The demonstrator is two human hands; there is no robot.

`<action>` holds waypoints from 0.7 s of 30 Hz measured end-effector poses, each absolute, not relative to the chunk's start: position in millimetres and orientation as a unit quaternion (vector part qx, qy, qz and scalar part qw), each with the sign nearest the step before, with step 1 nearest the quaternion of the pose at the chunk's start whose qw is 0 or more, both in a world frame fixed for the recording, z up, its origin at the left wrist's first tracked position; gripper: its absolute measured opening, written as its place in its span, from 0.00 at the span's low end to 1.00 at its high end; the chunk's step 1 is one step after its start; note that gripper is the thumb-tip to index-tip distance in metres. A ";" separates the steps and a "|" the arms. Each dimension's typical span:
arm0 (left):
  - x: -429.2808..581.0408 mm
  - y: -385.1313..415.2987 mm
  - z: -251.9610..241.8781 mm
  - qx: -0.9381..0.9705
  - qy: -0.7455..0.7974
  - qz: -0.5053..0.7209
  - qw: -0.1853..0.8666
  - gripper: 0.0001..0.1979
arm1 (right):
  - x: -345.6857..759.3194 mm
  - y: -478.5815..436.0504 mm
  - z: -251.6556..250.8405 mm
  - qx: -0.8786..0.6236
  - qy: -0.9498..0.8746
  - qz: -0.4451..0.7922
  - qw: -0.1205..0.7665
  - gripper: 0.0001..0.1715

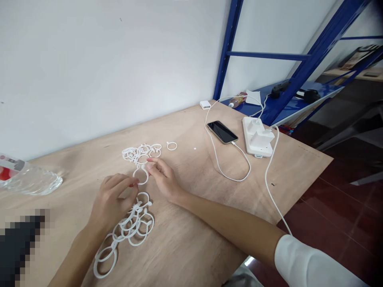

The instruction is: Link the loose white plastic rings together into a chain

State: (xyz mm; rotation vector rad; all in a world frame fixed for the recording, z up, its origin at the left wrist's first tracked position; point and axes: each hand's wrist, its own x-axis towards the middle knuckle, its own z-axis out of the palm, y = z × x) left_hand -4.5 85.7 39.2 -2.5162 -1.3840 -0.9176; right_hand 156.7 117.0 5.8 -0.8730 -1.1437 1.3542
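A white plastic curtain ring point(143, 183) with a small eyelet is held up between my two hands. My left hand point(115, 195) pinches its left side between thumb and fingertips. At the ring's upper right, my right hand point(163, 177) has its thumb and index finger closed on the rim. Beyond my fingers lies a small pile of similar white rings point(131, 154), and one single ring point(171, 149) rests apart to its right. Nearer to me, beside my left wrist, a larger heap of white rings point(133, 228) spreads over the wooden table.
A clear plastic bottle point(38, 179) lies at the left. On the right are a phone point(223, 132) with a white cable, a white power strip point(257, 137) with plugs, and a small white charger point(205, 105). A blue metal shelf point(269, 56) stands behind the table's right edge.
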 end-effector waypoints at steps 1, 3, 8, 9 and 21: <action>-7.9 76.9 38.3 -0.839 -0.444 -0.306 0.076 0.06 | 157.3 116.0 6.4 -0.354 -0.501 0.579 0.537 0.17; -13.7 61.6 36.4 -0.839 -0.437 -0.310 0.094 0.07 | 158.5 113.0 8.6 -0.323 -0.550 0.588 0.498 0.17; -18.1 40.7 32.2 -0.825 -0.453 -0.327 0.090 0.10 | 160.5 104.8 15.2 -0.296 -0.654 0.564 0.407 0.16; -17.8 39.2 31.9 -0.820 -0.456 -0.335 0.086 0.10 | 160.8 104.0 15.8 -0.297 -0.661 0.559 0.403 0.15; -19.6 28.2 32.8 -0.785 -0.490 -0.372 0.073 0.09 | 161.8 104.2 12.6 -0.275 -0.631 0.623 0.371 0.15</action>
